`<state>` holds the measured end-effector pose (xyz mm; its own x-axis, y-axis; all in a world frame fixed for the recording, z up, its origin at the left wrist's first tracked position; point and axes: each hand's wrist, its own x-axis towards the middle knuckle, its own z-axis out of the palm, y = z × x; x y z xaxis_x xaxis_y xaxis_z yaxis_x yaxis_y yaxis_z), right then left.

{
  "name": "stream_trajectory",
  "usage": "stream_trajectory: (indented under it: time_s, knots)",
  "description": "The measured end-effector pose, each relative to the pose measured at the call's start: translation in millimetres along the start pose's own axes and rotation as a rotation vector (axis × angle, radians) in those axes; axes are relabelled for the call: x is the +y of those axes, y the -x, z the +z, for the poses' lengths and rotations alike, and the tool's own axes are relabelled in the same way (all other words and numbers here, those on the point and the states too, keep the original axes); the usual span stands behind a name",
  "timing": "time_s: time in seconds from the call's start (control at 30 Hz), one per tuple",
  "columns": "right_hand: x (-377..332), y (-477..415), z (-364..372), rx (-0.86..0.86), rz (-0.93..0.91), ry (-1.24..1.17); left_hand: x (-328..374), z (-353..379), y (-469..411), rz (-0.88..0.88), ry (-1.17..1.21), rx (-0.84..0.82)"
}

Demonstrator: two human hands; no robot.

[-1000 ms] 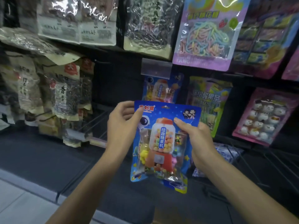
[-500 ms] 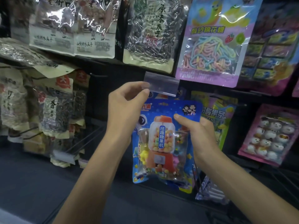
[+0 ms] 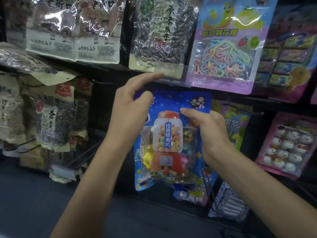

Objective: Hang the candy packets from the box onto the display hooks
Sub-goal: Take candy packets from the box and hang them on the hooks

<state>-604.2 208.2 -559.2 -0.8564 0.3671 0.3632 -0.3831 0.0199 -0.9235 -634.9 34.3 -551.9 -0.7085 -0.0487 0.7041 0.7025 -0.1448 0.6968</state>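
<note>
The blue candy packet (image 3: 169,134) is held upright in front of the rack, in the middle, just under the clear price flap (image 3: 173,75); the left hand (image 3: 130,110) pinches its upper left corner under the thumb, with the index finger stretched up and touching the flap; the right hand (image 3: 211,134) grips the packet's right edge, thumb on the front and the other fingers behind; a bag of sunflower seeds (image 3: 163,31) hangs above.
</note>
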Motion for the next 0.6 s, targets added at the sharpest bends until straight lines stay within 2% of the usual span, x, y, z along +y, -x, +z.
stream_trajectory:
  time_s: [0.37,0.6]
  knots:
    - [9.3,-5.0,1.1,0.025,0.089,0.004,-2.9,3.4,1.3,0.066,-0.051,-0.043]
    - [16.4,-9.2,0.7,0.047,0.105,0.015,-12.8,3.7,0.8,0.106,-0.057,-0.012]
